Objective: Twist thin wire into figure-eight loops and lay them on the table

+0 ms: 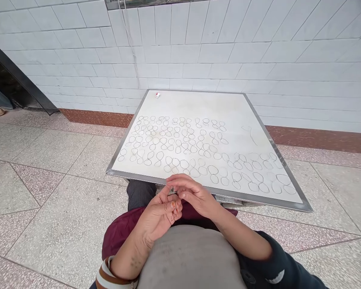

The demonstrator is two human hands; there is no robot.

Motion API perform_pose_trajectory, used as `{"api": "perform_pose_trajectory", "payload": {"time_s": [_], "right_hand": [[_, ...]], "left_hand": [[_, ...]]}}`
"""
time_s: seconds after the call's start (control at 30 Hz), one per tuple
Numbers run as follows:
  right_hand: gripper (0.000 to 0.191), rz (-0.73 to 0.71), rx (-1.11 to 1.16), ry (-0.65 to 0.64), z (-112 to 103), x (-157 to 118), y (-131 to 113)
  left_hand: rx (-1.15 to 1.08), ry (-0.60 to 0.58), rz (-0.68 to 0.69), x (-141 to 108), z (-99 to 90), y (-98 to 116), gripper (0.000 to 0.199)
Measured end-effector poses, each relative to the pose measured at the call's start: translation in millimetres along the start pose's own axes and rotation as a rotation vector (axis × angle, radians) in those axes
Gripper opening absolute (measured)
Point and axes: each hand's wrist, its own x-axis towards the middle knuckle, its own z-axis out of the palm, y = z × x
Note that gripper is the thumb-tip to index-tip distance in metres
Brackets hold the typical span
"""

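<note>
- Left grip point(160, 213): fingers pressed together, pinching thin wire point(173, 211) at the fingertips.
- Right grip point(193, 193): fingers curled and closed, just above and touching left grip; contact with the wire hidden, cannot tell if pinching.
- Bench point(258, 200): white top, metal rim; front rim just ahead of both grips.
- Dark wire loops point(174, 144): many, figure-eight shapes in loose rows on the bench, beyond the grips.
- Small red-and-white item point(158, 95): at bench's far edge, well beyond the grips.
</note>
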Motion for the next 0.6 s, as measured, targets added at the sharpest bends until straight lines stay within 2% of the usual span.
{"api": "perform_pose_trajectory", "payload": {"time_s": [0.1,0.23,0.37,0.6], "right_hand": [[0.019,-0.006,-0.013,0.042,1,2,-1],[0.014,-0.121,-0.203,0.159,1,4,-2],[0.023,-0.179,-0.404,0.214,-1,4,-1],[0.024,-0.22,-0.599,0.307,0,3,2]], "left_hand": [[-0.017,-0.021,-0.042,0,-2.1,-3,0.028],[0.069,0.033,-0.037,-3,-2.5,-1,0.04],[0.25,0.161,0.07,-6,-0.4,6,0.051],[0.568,0.361,0.263,-8,5.3,7,0.041]]}}
